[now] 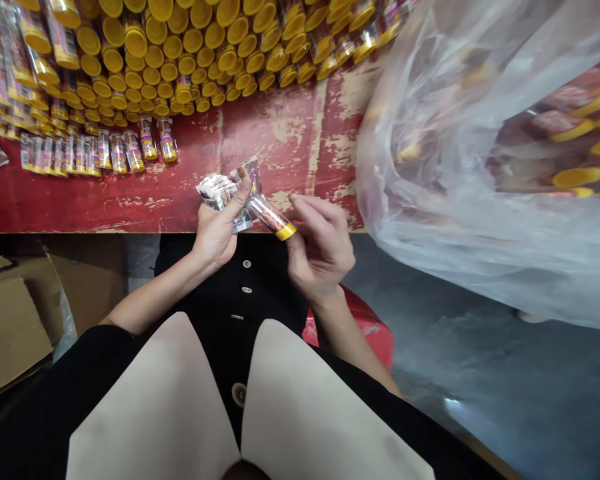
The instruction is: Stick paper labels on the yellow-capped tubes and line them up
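Probably a packing workshop; yellow-capped tubes (195,57) are massed on a scuffed red table (290,143), back from its near edge; a large plastic bag (430,220) overhangs that edge at right; cardboard (10,333) lies below at left; grey floor (460,373).

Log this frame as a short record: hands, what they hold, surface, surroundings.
left_hand: left hand grips small packets and seems to hold a clear tube
right_hand: right hand beside the tube's yellow cap, thumb and fingers apart; contact unclear
surface: red table, paint worn
table_far_side: piled yellow-capped tubes
table_left: row of tubes
right_side: plastic bag, yellow-capped items inside
floor_left: cardboard box
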Motion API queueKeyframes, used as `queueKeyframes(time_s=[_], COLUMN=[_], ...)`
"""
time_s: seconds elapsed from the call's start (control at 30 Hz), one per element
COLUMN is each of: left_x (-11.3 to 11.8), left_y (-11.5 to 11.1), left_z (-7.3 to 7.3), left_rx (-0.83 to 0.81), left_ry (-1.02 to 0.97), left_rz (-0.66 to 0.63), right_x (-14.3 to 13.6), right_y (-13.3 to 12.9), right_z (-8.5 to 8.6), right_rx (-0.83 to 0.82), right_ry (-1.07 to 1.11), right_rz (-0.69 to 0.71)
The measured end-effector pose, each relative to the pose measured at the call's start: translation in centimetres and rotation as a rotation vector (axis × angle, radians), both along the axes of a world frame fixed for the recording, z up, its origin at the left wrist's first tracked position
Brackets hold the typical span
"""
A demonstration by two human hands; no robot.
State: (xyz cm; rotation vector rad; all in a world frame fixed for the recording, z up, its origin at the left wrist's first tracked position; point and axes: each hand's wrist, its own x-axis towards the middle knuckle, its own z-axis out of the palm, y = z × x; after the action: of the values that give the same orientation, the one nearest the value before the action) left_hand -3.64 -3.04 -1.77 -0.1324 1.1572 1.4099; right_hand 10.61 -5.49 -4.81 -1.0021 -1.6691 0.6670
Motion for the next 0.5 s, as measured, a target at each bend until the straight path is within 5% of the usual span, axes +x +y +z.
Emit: queueKeyframes(time_s=[0.33, 0.5], left_x=[-0.3, -0.3], left_y=[-0.4, -0.8], left_z=[-0.2, -0.2], left_rx=[0.044, 0.05], left_ry=[0.121, 0.08], left_rz=[0.028, -0.026], right_x=[-2.0, -3.4], right_y=[-0.6, 0.3], right_z=[-0.4, -0.8], right_rx=[0.127, -0.097], right_ry=[-0.026, 0.029], right_rz=[-0.203, -0.105])
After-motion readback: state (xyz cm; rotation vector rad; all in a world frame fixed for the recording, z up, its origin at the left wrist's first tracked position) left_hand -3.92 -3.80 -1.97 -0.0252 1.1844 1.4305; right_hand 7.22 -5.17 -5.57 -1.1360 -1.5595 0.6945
